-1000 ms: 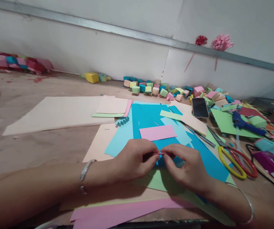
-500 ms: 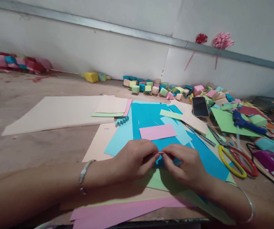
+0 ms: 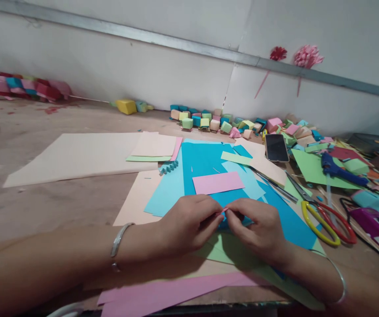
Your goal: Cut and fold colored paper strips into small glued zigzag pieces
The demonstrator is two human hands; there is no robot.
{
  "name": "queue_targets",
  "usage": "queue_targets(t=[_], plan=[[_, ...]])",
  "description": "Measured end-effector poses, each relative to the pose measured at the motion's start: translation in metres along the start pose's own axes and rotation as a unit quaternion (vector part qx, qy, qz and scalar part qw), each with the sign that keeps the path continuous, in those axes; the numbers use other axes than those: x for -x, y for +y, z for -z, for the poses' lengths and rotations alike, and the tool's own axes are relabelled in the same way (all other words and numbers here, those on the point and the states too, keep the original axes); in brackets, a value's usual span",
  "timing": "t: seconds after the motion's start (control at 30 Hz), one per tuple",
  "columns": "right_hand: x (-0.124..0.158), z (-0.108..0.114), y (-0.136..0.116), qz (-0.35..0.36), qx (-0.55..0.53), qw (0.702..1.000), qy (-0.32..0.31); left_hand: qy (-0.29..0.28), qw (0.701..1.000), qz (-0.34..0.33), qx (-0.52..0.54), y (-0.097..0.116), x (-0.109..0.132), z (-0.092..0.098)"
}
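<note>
Between my two hands is a small pink paper piece (image 3: pixel 224 211), mostly hidden by the fingertips. My left hand (image 3: pixel 191 222) pinches its left end and my right hand (image 3: pixel 257 224) pinches the right end, fingertips almost touching. A pink paper rectangle (image 3: pixel 218 182) lies flat just beyond the hands, on a blue sheet (image 3: pixel 199 160). Light green paper (image 3: pixel 219 248) and long pink sheets (image 3: pixel 163 293) lie beneath and in front of the hands. A zigzag-folded teal strip (image 3: pixel 169 167) rests to the left of the blue sheet.
Scissors with yellow and red handles (image 3: pixel 321 222), a blue glue gun (image 3: pixel 341 171) and a purple object (image 3: pixel 374 226) lie to the right. A phone (image 3: pixel 276 148) sits farther back. Several small paper boxes (image 3: pixel 206 121) line the wall. A large cream sheet (image 3: pixel 87 154) covers the left side.
The fingertips have come closer together, and the pink piece now tilts up toward the right hand. My left hand has shifted slightly right. The things on the table have not moved.
</note>
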State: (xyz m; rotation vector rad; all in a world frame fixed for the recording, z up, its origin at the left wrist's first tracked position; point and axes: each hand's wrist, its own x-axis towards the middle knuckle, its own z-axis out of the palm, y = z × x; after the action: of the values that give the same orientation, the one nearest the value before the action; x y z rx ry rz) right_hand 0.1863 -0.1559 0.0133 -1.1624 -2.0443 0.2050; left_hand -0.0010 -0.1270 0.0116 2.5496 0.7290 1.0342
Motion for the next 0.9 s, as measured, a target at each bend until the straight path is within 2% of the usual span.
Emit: queue_targets(t=[0.13, 0.27, 0.47, 0.57, 0.67, 0.77, 0.9], plan=[[0.001, -0.004, -0.002, -0.033, -0.029, 0.999, 0.023, 0.000, 0.999, -0.030, -0.044, 0.001, 0.003, -0.004], [-0.001, -0.008, -0.003, -0.106, -0.086, 0.990, 0.031, 0.001, 0.989, -0.058, -0.135, 0.001, 0.005, -0.008], [-0.004, -0.013, 0.000, -0.242, -0.225, 0.944, -0.001, -0.052, 0.974, -0.079, -0.205, 0.003, 0.004, -0.005], [-0.004, -0.012, -0.001, -0.248, -0.239, 0.939, -0.002, -0.060, 0.962, -0.123, -0.237, 0.003, 0.002, 0.001], [-0.005, -0.008, -0.001, -0.204, -0.221, 0.954, 0.011, -0.036, 0.962, -0.157, -0.219, 0.000, 0.001, 0.004], [-0.007, -0.003, 0.001, -0.186, -0.207, 0.960, 0.020, -0.010, 0.980, -0.130, -0.152, -0.004, -0.002, 0.005], [-0.006, -0.003, 0.000, -0.240, -0.276, 0.931, -0.002, 0.024, 1.000, 0.012, -0.002, -0.005, -0.009, 0.004]])
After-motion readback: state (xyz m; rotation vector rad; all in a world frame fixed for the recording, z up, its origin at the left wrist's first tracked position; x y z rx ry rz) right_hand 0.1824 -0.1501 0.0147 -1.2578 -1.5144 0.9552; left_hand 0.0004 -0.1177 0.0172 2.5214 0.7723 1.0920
